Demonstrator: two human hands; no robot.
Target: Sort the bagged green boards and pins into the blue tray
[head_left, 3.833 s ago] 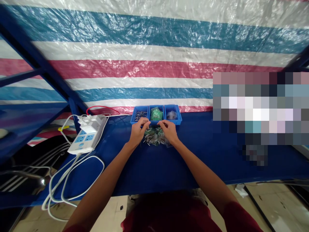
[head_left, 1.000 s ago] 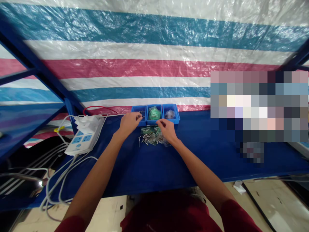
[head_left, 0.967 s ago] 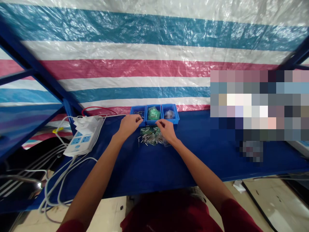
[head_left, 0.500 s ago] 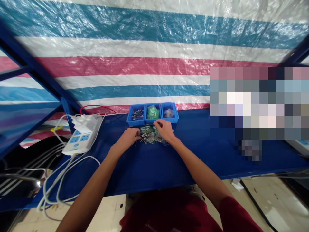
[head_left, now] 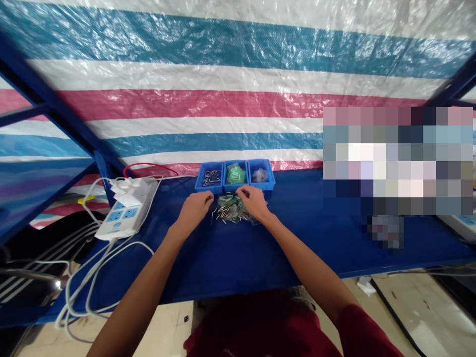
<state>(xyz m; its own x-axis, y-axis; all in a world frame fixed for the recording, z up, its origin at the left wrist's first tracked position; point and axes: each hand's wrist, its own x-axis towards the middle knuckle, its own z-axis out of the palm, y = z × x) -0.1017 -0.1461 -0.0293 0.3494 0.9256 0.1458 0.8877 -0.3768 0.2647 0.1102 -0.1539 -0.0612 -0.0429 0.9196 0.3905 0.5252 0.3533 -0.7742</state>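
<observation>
A mixed pile (head_left: 232,209) of metal pins, green packets and clear packets lies on the blue table. Just left of it and a little above the tabletop is my left hand (head_left: 197,206), thumb and fingers pinched; what they hold, if anything, is too small to name. My right hand (head_left: 253,201) is at the pile's upper right, its fingertips also closed together over something I cannot make out. Behind the hands stand three joined blue bins: the left bin (head_left: 209,190) has metal pins, the middle bin (head_left: 235,188) green packets, the right bin (head_left: 268,186) clear packets.
White power strips (head_left: 121,218) with plugs and looping cables (head_left: 91,277) lie at the table's left side. A striped plastic sheet (head_left: 208,104) hangs behind the table (head_left: 230,263). The area at the right is pixelated.
My left hand has moved up slightly, away from the pile's left edge and toward the left bin. My right hand has hardly moved.
</observation>
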